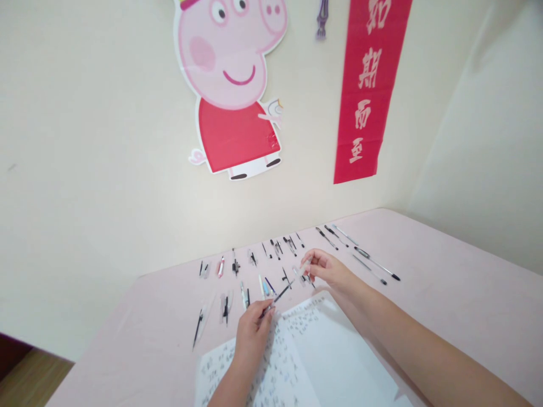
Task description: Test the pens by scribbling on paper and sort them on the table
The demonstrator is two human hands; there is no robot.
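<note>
My left hand (pixel 253 319) is closed on a thin dark pen refill (pixel 283 291), held slanted up to the right above the notebook. My right hand (pixel 322 267) pinches a clear pen barrel (pixel 305 265) between thumb and fingers. The barrel's lower end appears close to the refill's upper tip; whether they touch I cannot tell. Below both hands lies an open notebook (pixel 339 356), handwriting over its left page and at the top of its right page. Beside my left hand lie several pen parts, among them a light blue piece (pixel 266 288).
Several dismantled pens lie in rows on the pink tablecloth (pixel 139 339), including a pink-and-white pen (pixel 221 267). Longer pens, one with a black cap (pixel 396 277), lie at the right. A wall with a cartoon pig cutout (pixel 237 133) and red banner (pixel 360 113) borders the table.
</note>
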